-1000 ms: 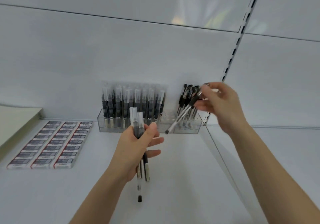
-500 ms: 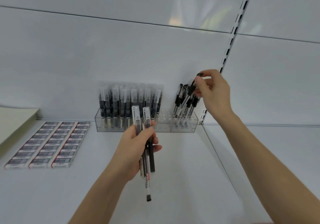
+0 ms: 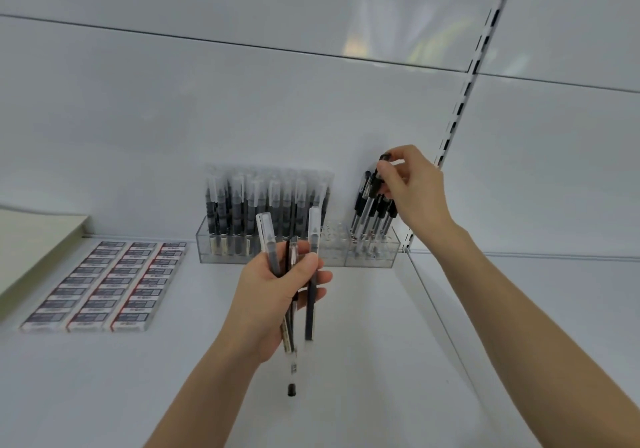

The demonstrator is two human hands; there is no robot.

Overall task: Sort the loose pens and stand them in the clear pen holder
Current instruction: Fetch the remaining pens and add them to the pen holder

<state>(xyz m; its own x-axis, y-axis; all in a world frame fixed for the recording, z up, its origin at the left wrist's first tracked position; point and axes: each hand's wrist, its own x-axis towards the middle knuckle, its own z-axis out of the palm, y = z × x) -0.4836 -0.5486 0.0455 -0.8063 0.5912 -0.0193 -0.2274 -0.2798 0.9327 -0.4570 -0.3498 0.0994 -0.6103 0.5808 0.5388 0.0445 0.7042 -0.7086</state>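
Observation:
A clear pen holder (image 3: 367, 259) stands against the shelf's back wall. Its left part is full of upright clear-capped pens (image 3: 266, 202); its right end holds several black-capped pens (image 3: 372, 215). My right hand (image 3: 414, 191) pinches the top of one black-capped pen (image 3: 375, 179), which stands nearly upright among those at the right end. My left hand (image 3: 277, 292) is in front of the holder, closed around a bundle of loose pens (image 3: 310, 295); their caps stick up above my fingers and their tips hang below.
Rows of small boxed erasers (image 3: 100, 285) lie flat on the white shelf at the left. A beige slab (image 3: 31, 240) leans at the far left edge. A slotted metal upright (image 3: 460, 101) runs up the back wall beside my right hand.
My right hand has brought the black-capped pen from a slant in front of the holder to nearly upright at its right end. My left hand's bundle has fanned out a little.

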